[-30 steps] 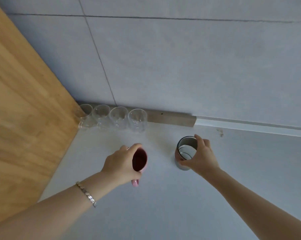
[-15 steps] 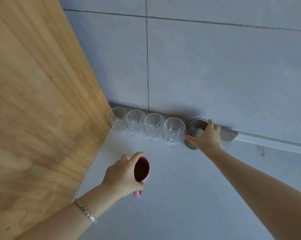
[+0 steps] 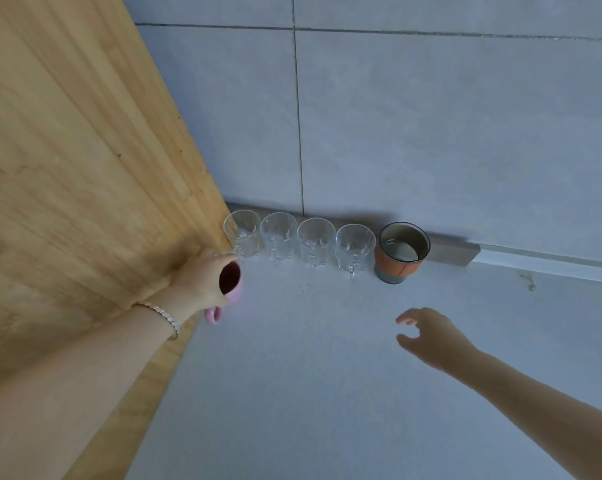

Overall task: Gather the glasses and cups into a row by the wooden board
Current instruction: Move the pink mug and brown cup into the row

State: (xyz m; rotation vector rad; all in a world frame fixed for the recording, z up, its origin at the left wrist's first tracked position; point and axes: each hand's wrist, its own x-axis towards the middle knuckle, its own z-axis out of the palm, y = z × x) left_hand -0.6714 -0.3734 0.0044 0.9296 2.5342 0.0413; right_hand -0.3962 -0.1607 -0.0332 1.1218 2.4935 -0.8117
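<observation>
Head view: four glasses (image 3: 315,240) plus orange cup (image 3: 398,259) lined up centre frame by wooden board (image 3: 84,168); left hand (image 3: 202,277) grips pink mug (image 3: 233,291), not yet placed; right hand (image 3: 431,336) empty, fingers loose.

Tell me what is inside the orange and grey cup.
The orange and grey cup shows a grey inner wall and a pale bottom, with no solid object inside. Clear liquid cannot be ruled out.

Open counter (image 3: 310,393) all around the right hand (image 3: 431,337)
The wooden board (image 3: 67,168) crowds the left hand (image 3: 202,278); glasses (image 3: 315,240) and a cup (image 3: 401,252) line the wall (image 3: 431,133) beyond both.
</observation>
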